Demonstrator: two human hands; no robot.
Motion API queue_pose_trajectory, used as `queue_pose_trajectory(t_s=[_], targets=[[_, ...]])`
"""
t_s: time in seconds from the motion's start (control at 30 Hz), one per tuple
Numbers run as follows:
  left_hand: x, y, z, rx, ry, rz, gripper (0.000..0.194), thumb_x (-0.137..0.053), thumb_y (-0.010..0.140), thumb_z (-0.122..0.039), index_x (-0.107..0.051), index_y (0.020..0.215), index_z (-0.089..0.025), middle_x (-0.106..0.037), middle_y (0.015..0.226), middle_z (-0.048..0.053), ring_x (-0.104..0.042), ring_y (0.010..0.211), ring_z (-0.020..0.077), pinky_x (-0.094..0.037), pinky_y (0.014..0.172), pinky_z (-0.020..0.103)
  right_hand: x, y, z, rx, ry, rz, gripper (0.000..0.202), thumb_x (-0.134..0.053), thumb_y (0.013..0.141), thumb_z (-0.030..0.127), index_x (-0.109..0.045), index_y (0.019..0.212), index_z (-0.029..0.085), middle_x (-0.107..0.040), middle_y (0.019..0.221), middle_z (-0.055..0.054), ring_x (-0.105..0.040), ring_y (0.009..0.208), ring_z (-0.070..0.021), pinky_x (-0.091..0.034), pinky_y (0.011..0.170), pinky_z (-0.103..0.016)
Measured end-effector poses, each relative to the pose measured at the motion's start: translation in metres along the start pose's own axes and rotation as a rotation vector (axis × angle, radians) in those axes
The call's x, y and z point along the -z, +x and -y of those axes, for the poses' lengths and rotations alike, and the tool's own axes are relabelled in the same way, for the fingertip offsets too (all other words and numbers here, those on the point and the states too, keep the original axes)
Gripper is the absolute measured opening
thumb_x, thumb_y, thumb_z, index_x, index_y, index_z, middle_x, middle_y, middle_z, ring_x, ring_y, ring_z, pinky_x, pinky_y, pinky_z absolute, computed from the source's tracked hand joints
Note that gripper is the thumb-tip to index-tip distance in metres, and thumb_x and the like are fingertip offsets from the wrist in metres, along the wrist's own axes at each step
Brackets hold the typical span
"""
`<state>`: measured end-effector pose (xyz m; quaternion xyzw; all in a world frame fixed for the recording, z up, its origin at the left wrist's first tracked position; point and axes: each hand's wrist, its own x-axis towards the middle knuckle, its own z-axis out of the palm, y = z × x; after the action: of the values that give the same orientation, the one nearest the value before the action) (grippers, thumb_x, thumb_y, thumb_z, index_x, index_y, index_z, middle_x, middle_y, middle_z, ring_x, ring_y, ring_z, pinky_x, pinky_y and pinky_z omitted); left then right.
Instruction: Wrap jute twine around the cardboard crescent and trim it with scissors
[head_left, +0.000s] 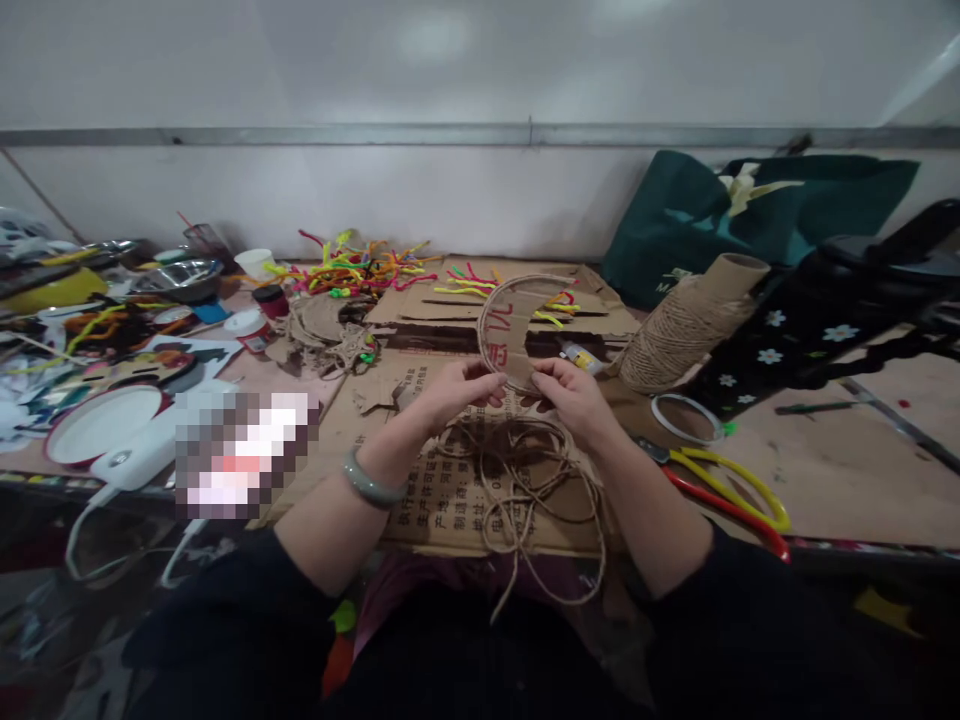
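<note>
both hands are closed in a pinch on one thing, a cardboard crescent with twine along its outer curve; the left hand grips its near left edge between thumb and fingers, and the right hand grips its near edge just to the right, so the two sets of fingertips are near each other and neither hand is clearly the nearer; the crescent lies on the far side of both hands, held up over the cardboard sheet, and most of its body rises away from the grip.

its long axis runs roughly near to far; its rounded back faces left, its hollow opens to the right, and its far tip points right; how the near tip ends is hard to tell, as fingers cover part of it; red characters show on its face.

loose twine lies in tangled loops on the near side of the hands, over the sheet; whether it joins the strand on the crescent cannot be told; a glue tube lies just beyond the right hand, the twine spool leans farther right, and scissors with yellow and red handles lie right of the right forearm.
</note>
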<state>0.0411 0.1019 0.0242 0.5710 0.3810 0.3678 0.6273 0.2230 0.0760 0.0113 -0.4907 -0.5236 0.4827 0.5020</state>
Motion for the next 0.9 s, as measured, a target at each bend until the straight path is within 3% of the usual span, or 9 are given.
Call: queue_pose_trajectory(t_s=[0.23,0.37,0.53,0.7,0.9], targets=[[-0.005,0.000,0.005,-0.012,-0.033,-0.061,0.028,-0.079,0.063,-0.033,-0.071,0.080,-0.012,-0.069,0.065,0.003,-0.062,0.059,0.0126,-0.046,0.063,0.026,-0.004,0.000,-0.002,0.073,-0.074,0.038,0.028,-0.064,0.067,0.041,-0.062,0.085,0.020,-0.065,0.070,0.003,-0.059,0.054,-0.0103,-0.045,0.049,-0.023],[-0.012,-0.003,0.003,-0.021,-0.144,-0.167,0.031,-0.081,0.060,-0.034,-0.072,0.081,-0.012,-0.072,0.073,0.005,-0.061,0.063,0.0121,-0.045,0.063,0.025,-0.008,-0.003,0.003,0.120,-0.132,0.059,0.027,-0.064,0.067,0.042,-0.061,0.083,0.020,-0.065,0.069,0.002,-0.060,0.056,-0.0116,-0.044,0.050,-0.023],[-0.020,-0.026,-0.009,-0.031,-0.232,-0.223,0.030,-0.081,0.058,-0.033,-0.070,0.080,-0.014,-0.072,0.076,0.005,-0.062,0.064,0.0117,-0.047,0.062,0.025,-0.004,-0.031,0.018,0.186,-0.223,0.083,0.027,-0.064,0.072,0.042,-0.064,0.088,0.021,-0.068,0.077,-0.001,-0.064,0.065,-0.0147,-0.049,0.058,-0.028],[-0.029,-0.069,-0.007,-0.046,-0.384,-0.202,0.027,-0.081,0.059,-0.028,-0.069,0.080,-0.015,-0.073,0.074,0.004,-0.065,0.066,0.0137,-0.052,0.064,0.026,0.043,-0.078,0.023,0.227,-0.470,0.077,0.031,-0.065,0.076,0.049,-0.068,0.090,0.022,-0.072,0.083,-0.005,-0.067,0.077,-0.0214,-0.052,0.069,-0.035],[-0.034,-0.092,0.019,-0.035,-0.493,-0.282,0.028,-0.079,0.058,-0.026,-0.071,0.083,-0.015,-0.074,0.074,0.004,-0.067,0.065,0.0160,-0.054,0.062,0.027,0.130,-0.110,-0.009,0.183,-1.245,-0.225,0.039,-0.047,0.084,0.050,-0.070,0.096,0.021,-0.074,0.097,-0.012,-0.069,0.085,-0.0299,-0.053,0.074,-0.044]])
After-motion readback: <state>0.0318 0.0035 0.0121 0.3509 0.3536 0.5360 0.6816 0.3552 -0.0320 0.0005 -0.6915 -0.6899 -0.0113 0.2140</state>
